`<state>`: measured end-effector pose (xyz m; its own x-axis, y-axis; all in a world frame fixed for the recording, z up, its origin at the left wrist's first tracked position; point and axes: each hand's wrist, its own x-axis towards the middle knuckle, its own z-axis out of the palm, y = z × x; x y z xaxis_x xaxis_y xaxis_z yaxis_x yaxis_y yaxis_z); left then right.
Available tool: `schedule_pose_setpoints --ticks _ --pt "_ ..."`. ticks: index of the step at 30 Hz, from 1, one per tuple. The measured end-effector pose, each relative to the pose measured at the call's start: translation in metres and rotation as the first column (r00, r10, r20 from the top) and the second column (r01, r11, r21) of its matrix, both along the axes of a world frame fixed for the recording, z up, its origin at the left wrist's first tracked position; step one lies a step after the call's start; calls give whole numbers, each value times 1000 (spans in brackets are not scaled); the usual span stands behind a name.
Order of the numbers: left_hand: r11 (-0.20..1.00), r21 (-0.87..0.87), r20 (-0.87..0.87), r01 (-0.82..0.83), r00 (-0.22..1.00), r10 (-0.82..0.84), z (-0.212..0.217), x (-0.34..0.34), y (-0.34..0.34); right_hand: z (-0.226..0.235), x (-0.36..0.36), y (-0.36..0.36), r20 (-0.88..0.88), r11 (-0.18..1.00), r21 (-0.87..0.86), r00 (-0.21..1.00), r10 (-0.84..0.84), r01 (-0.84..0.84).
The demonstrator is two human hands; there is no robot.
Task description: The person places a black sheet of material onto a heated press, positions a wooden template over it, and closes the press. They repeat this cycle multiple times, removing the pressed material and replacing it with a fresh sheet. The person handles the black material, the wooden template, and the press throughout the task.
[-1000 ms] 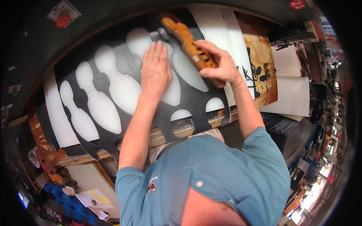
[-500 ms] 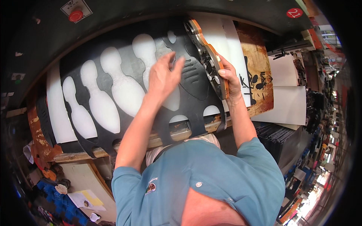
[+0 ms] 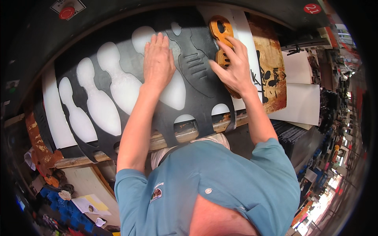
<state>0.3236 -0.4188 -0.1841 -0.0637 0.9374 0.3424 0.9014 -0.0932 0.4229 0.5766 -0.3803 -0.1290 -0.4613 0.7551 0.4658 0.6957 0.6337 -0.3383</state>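
Note:
A black sheet (image 3: 141, 118) lies before me with a row of sole-shaped holes through which white shows. At its right part an outlined sole-shaped piece (image 3: 188, 51) with several slits still sits in the sheet. My left hand (image 3: 158, 65) rests flat on the sheet beside that piece, fingers stretched out and holding nothing. Right of the sheet an orange cutting die (image 3: 228, 36) lies with its ring-shaped end away from me. My right hand (image 3: 235, 70) is over the die's near part, fingers spread; whether they touch it I cannot tell. The hand hides much of the die.
A dark machine beam with a red button (image 3: 66, 13) spans the far side. White board (image 3: 55, 122) shows under the sheet. At right are a worn brown board (image 3: 271, 63), pale sheets (image 3: 301, 102) and a stack of black sheets (image 3: 285, 135).
The die has gone from standing tilted in my right hand to lying flat, and the right fingers have come off their grip. My left hand has settled flat onto the sheet, slightly left.

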Motion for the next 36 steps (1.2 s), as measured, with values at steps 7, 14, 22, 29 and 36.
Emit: schedule_pose_setpoints --ticks 7,14,22,29,36 --pt "993 120 -42 -23 999 28 -16 -2 2 -50 -100 60 78 983 52 982 174 -178" --pt "992 122 -14 -35 999 37 -21 -4 7 -37 -107 84 209 981 -39 959 194 -190" --pt "998 -61 -131 -27 991 19 -17 -4 10 35 -56 35 -238 941 -276 963 129 -194" --pt "912 56 889 406 395 -231 60 4 -55 70 -91 17 -488 940 -322 871 -63 -113" --pt "999 -40 987 7 159 39 87 -35 -109 68 -157 -4 -614 807 -399 781 117 -435"
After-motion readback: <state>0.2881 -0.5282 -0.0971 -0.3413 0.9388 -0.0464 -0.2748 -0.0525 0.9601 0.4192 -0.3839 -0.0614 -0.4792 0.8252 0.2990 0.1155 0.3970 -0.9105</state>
